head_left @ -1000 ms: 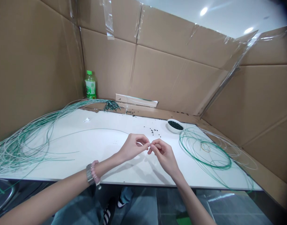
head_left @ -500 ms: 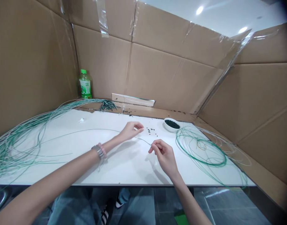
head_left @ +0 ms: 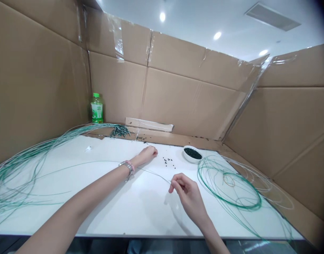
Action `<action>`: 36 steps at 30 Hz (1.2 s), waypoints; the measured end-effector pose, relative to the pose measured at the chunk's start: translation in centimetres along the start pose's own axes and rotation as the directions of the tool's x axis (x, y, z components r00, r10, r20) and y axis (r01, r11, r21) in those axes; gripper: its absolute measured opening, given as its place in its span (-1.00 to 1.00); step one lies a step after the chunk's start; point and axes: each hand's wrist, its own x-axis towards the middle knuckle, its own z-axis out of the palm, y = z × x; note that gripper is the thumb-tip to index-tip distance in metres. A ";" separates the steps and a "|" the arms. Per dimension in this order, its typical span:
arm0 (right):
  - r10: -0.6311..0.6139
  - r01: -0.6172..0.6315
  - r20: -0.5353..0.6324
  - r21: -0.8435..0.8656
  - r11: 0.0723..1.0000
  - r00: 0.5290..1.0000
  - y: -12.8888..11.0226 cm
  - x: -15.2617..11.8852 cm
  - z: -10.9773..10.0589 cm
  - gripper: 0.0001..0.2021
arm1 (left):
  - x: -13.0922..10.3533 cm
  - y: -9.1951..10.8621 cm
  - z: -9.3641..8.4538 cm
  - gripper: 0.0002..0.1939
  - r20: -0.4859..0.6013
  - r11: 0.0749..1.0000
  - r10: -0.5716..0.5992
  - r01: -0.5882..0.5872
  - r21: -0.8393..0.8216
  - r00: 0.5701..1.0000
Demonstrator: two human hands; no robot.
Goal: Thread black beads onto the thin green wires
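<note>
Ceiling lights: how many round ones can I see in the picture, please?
3 fully visible: the left light near top centre, the middle light further right, and the right light just above the cardboard wall. Another may be hidden behind it.

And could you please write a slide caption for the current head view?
Right hand pinching a thin green strand above a white table, left hand near scattered small black beads.

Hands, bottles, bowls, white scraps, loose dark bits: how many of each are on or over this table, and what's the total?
Hands: 2, left hand and right hand
Bottle: 1
Bowl: 1
White scrap: 1
Total: 5, without the loose dark bits, which are too small to count surely
</note>
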 end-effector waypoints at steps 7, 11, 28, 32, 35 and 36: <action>-0.144 0.144 0.008 -0.067 0.987 0.990 -3.0 2.7 -0.2 -0.81 | -0.6 2.9 -1.5 -0.72 -0.150 0.932 -0.037 -0.020 -0.361 0.988; -0.280 0.269 -0.112 -0.102 0.958 0.953 -6.2 5.8 -1.0 -0.83 | -2.2 7.4 -6.5 -0.73 -0.337 0.736 -0.067 -0.182 -0.652 0.939; -0.656 0.657 -0.324 -0.124 0.744 0.682 -14.1 9.4 4.5 -0.88 | -12.6 16.5 -14.8 -0.85 -0.435 0.017 0.047 -0.436 -0.900 0.899; -0.656 0.647 -0.343 -0.160 0.746 0.672 -13.9 9.1 4.2 -0.87 | -12.7 16.8 -14.5 -0.87 -0.419 0.005 0.066 -0.420 -0.908 0.906; -0.670 0.643 -0.356 -0.211 0.736 0.651 -14.0 8.9 4.2 -0.87 | -12.8 17.0 -14.2 -0.88 -0.404 -0.036 0.092 -0.402 -0.915 0.910; -0.675 0.642 -0.357 -0.226 0.733 0.645 -14.0 8.9 4.2 -0.87 | -12.8 17.0 -14.2 -0.88 -0.394 -0.049 0.094 -0.391 -0.919 0.914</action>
